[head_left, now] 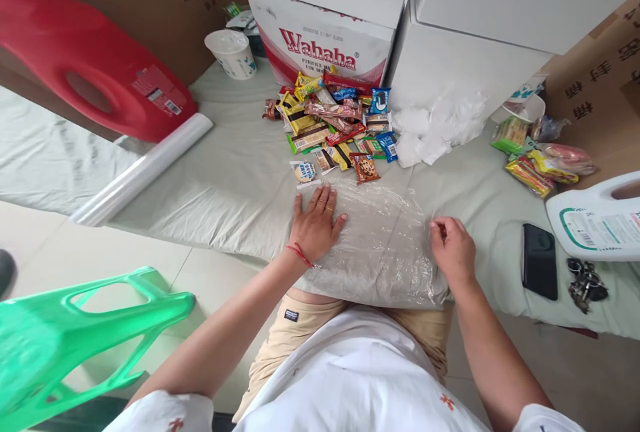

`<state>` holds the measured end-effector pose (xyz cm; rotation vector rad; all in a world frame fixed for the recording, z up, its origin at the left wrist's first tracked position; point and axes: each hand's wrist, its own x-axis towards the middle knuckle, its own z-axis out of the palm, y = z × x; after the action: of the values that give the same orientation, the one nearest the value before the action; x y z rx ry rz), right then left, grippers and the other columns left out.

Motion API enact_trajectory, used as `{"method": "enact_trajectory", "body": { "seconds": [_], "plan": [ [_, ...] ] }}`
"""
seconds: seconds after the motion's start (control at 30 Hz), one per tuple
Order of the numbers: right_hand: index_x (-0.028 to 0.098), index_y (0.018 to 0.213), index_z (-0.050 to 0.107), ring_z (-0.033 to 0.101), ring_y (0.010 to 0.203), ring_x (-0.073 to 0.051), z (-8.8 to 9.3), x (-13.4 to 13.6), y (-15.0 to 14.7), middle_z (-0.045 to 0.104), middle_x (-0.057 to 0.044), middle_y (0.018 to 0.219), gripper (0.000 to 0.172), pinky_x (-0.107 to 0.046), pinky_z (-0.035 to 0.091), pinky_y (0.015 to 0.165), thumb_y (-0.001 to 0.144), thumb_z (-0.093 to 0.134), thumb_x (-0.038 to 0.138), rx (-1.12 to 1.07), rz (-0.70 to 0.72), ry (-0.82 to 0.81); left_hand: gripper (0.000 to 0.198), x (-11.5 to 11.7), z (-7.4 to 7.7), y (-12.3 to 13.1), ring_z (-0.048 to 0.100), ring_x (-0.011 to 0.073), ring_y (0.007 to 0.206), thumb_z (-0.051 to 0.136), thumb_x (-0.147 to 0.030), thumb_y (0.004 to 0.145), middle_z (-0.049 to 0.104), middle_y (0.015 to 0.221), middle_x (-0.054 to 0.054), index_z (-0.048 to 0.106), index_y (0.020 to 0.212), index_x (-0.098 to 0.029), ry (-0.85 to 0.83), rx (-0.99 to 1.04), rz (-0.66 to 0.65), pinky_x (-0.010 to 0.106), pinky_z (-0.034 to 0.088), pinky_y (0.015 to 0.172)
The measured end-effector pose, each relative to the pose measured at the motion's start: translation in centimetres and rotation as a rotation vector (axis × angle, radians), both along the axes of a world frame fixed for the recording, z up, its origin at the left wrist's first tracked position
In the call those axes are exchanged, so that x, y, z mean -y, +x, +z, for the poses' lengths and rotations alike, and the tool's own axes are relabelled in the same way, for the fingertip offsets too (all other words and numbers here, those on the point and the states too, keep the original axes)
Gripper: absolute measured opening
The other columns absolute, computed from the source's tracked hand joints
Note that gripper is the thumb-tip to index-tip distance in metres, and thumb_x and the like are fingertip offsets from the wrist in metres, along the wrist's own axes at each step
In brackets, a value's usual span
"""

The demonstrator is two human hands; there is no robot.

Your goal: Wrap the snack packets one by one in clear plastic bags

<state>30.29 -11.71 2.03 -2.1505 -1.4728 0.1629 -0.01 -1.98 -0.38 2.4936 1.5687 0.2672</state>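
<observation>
A sheet of clear plastic film [380,232] lies spread over the cloth-covered surface in front of me. My left hand [319,222], a red string at its wrist, presses flat on the film's left side with fingers stretched out. At the film's right edge, my right hand [453,245] is closed, with thumb and fingertips pinching the plastic. Just beyond the left fingertips sits a small white packet [303,172]. Behind the film is a heap of wrapped snack bars [333,115], with a brown cookie packet [365,168] at its near side.
Crumpled clear bags [440,125] lie right of the heap, before white boxes [470,45]. A film roll [145,169] and red jug [100,52] stand left. On the right are snack packs [543,159], a phone [539,261], keys [586,285] and a white bottle [600,219].
</observation>
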Motion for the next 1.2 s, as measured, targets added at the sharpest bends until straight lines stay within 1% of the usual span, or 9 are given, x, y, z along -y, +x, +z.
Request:
{"method": "enact_trajectory", "body": {
  "seconds": [0.07, 0.17, 0.23, 0.3, 0.43, 0.57, 0.77, 0.93, 1.2],
  "plan": [
    [0.020, 0.110, 0.071, 0.066, 0.096, -0.028, 1.1, -1.5, -1.0, 0.073, -0.014, 0.107, 0.036, -0.042, 0.052, 0.086, 0.103, 0.046, 0.044, 0.091, 0.099, 0.110, 0.065, 0.2, 0.2, 0.2, 0.028, 0.0317, 0.159, 0.029, -0.049, 0.107, 0.030, 0.170, 0.015, 0.036, 0.163, -0.017, -0.009, -0.011, -0.015, 0.067, 0.009, 0.127],
    [0.020, 0.139, 0.062, 0.055, 0.134, -0.030, 1.6, -4.6, -3.2, 0.064, -0.016, 0.141, 0.044, -0.048, 0.043, 0.114, 0.105, 0.045, 0.043, 0.134, 0.483, 0.114, 0.064, -0.2, 0.3, 0.1, 0.029, 0.0315, 0.158, 0.029, -0.049, 0.107, 0.030, 0.170, 0.014, 0.036, 0.163, -0.019, -0.012, -0.015, -0.028, 0.067, 0.008, 0.127],
    [0.019, 0.150, 0.053, 0.041, 0.149, -0.031, 0.7, -6.3, -4.2, 0.051, -0.014, 0.158, 0.051, -0.052, 0.033, 0.123, 0.106, 0.044, 0.043, 0.148, 0.648, 0.015, 0.063, -0.7, 0.2, -0.5, 0.031, 0.0321, 0.158, 0.029, -0.048, 0.107, 0.031, 0.170, 0.014, 0.035, 0.163, -0.019, -0.003, -0.002, -0.021, 0.068, 0.008, 0.127],
    [0.018, 0.154, 0.050, 0.035, 0.154, -0.032, -0.8, -7.3, -4.1, 0.044, -0.014, 0.164, 0.054, -0.057, 0.029, 0.125, 0.107, 0.041, 0.042, 0.176, 0.637, -0.084, 0.062, -1.3, 0.1, -1.4, 0.033, 0.0321, 0.157, 0.028, -0.046, 0.108, 0.033, 0.169, 0.014, 0.035, 0.163, -0.020, -0.002, 0.017, -0.025, 0.069, 0.007, 0.127],
    [0.013, 0.149, 0.055, 0.044, 0.146, -0.035, -2.4, -8.2, -1.6, 0.050, -0.017, 0.159, 0.053, -0.057, 0.034, 0.121, 0.105, 0.042, 0.039, 0.244, 0.522, -0.125, 0.060, -2.2, -0.1, -3.2, 0.035, 0.0302, 0.156, 0.029, -0.045, 0.108, 0.034, 0.168, 0.011, 0.034, 0.163, -0.024, -0.018, 0.057, -0.090, 0.068, 0.002, 0.127],
    [0.014, 0.124, 0.071, 0.059, 0.118, -0.036, 0.4, -12.4, -1.0, 0.073, -0.019, 0.120, 0.039, -0.053, 0.049, 0.103, 0.100, 0.047, 0.033, 0.286, 0.459, -0.060, 0.060, -2.3, -0.2, -3.6, 0.034, 0.0290, 0.157, 0.028, -0.046, 0.109, 0.032, 0.169, 0.010, 0.034, 0.164, -0.023, -0.008, 0.078, -0.090, 0.068, 0.001, 0.128],
    [0.016, 0.128, 0.065, 0.054, 0.117, -0.038, 5.2, -25.7, -8.6, 0.068, -0.018, 0.122, 0.042, -0.052, 0.046, 0.101, 0.103, 0.044, 0.041, 0.415, 0.576, 0.067, 0.060, -2.2, -0.1, -3.7, 0.035, 0.0285, 0.156, 0.027, -0.046, 0.109, 0.034, 0.169, 0.009, 0.035, 0.163, -0.021, -0.009, 0.077, -0.101, 0.070, 0.007, 0.128],
    [0.007, 0.132, 0.059, 0.050, 0.125, -0.045, 6.1, -34.2, -14.2, 0.063, -0.025, 0.130, 0.063, -0.054, 0.043, 0.103, 0.090, 0.068, 0.052, 0.563, 0.653, -0.191, 0.060, -2.1, -0.1, -4.0, 0.036, 0.0287, 0.156, 0.028, -0.047, 0.109, 0.035, 0.168, 0.008, 0.036, 0.162, -0.022, 0.002, 0.098, -0.097, 0.069, 0.010, 0.128],
    [0.014, 0.109, 0.072, 0.062, 0.084, -0.026, 7.7, -36.2, -10.6, 0.072, -0.009, 0.094, 0.039, -0.036, 0.047, 0.077, 0.091, 0.064, 0.048, 0.379, 0.642, -0.247, 0.058, -2.1, -0.1, -4.2, 0.038, 0.0295, 0.155, 0.031, -0.045, 0.109, 0.039, 0.167, 0.010, 0.040, 0.160, -0.021, 0.001, 0.159, -0.101, 0.069, 0.010, 0.129]
  ]
}}
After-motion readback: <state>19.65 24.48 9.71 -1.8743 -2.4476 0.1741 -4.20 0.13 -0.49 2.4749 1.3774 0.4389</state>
